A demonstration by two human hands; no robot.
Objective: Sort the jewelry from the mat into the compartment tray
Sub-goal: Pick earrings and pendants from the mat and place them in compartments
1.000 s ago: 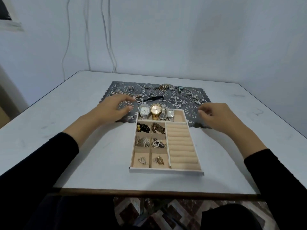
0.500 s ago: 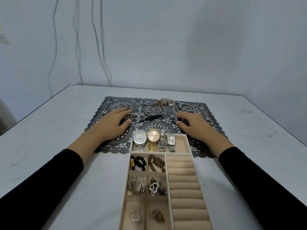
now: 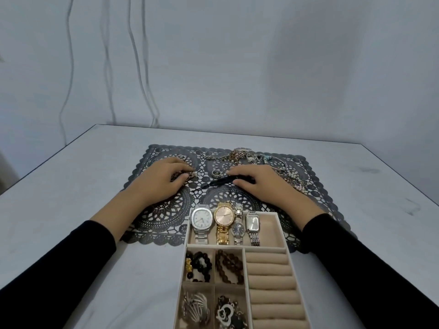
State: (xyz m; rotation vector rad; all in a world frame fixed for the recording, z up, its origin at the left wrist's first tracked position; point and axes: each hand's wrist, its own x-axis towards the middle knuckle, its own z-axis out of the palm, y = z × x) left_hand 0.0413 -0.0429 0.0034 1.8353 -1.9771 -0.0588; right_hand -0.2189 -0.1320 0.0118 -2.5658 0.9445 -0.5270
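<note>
A dark lace mat lies on the white table. On it my left hand pinches a small sparkly jewelry piece between thumb and fingers. My right hand closes thumb and fingers on the end of a black feather-shaped piece. A ring sits between the hands. Tangled chains and a pearl piece lie at the mat's far and right side. The beige compartment tray stands in front, holding several watches, bead bracelets and earrings.
The tray's ring rolls fill its right column with nothing on them. Bare white table extends left and right of the mat. A white wall with hanging cables rises behind the table.
Both hands have moved forward onto the mat. The right hand has shifted left onto the black piece and the left hand has closed on the small sparkly piece. The view has come closer.
</note>
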